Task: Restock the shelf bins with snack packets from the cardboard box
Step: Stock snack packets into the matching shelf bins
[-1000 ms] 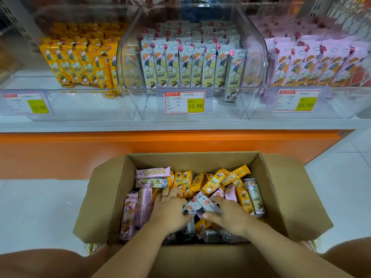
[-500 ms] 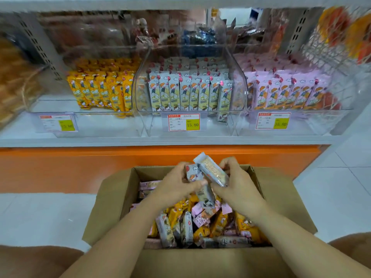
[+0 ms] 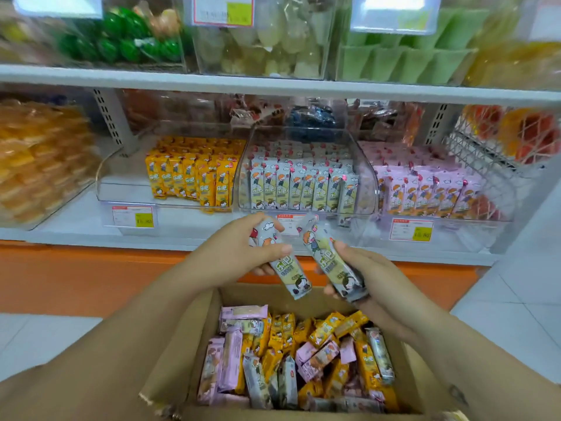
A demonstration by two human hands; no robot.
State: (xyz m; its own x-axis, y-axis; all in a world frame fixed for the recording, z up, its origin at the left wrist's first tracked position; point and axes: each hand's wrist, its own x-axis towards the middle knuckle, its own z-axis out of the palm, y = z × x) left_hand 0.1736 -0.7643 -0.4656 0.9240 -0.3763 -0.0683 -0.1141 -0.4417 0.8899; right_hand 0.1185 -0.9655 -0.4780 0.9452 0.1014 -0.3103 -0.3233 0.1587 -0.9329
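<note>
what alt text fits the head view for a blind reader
The left hand and the right hand each grip a grey snack packet above an open cardboard box of mixed yellow, pink and grey packets. Behind, clear shelf bins hold rows of yellow, grey and pink packets.

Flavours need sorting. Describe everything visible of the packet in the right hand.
The packet is a long, slim, glossy pale grey-green wrapper: orange-haired cartoon figure near its top, lettering mid-way, dark picture at the bottom. It tilts with its top to the left, above the far side of the cardboard box, and the right hand grips its lower half.
</note>
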